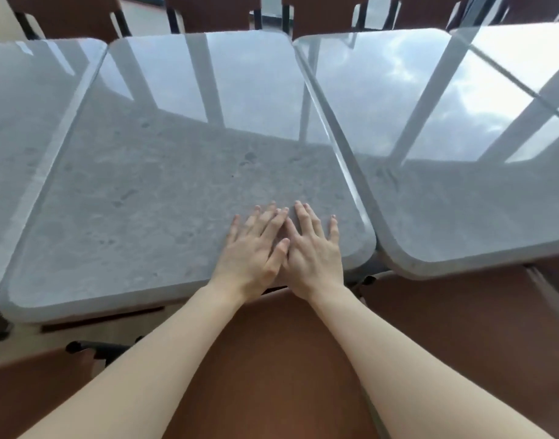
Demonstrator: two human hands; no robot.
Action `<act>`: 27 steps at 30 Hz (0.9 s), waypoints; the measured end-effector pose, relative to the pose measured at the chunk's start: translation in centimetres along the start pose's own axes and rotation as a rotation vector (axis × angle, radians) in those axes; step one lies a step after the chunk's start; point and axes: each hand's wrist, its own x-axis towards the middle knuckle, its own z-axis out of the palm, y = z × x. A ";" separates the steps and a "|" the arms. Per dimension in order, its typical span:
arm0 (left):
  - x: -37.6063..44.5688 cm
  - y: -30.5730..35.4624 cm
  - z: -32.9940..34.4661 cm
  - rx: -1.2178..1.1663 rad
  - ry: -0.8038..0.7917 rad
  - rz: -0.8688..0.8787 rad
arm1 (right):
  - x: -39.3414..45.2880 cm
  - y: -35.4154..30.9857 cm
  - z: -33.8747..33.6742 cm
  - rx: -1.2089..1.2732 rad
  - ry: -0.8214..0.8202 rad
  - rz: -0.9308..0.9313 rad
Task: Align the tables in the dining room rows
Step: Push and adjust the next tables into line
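Three grey stone-look tables stand side by side in a row. The middle table [151, 185] is right in front of me. My left hand [256, 251] and my right hand [313, 248] lie flat, palms down, on its near right part, side by side, with fingers spread and the left thumb touching the right hand. Neither hand holds anything. The right table [445, 185] sits slightly nearer to me than the middle one, with a narrow gap between them. The left table [25, 128] lies close along the middle table's left edge.
Brown chairs [208, 11] line the far side of the tables. A brown chair back [271, 359] is directly under my arms, and another brown chair [461, 327] stands to its right. The shiny table tops reflect window frames and sky.
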 end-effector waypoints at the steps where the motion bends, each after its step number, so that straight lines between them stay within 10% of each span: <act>1: -0.2 -0.4 0.4 0.014 -0.007 -0.006 | 0.0 -0.1 0.0 0.010 0.031 0.007; 15: -0.4 -0.5 1.3 0.133 0.066 0.001 | 0.0 0.1 0.8 0.003 0.129 0.021; 27: -0.3 -0.1 0.8 0.194 -0.010 -0.078 | -3.1 1.9 -5.9 0.445 -0.221 0.060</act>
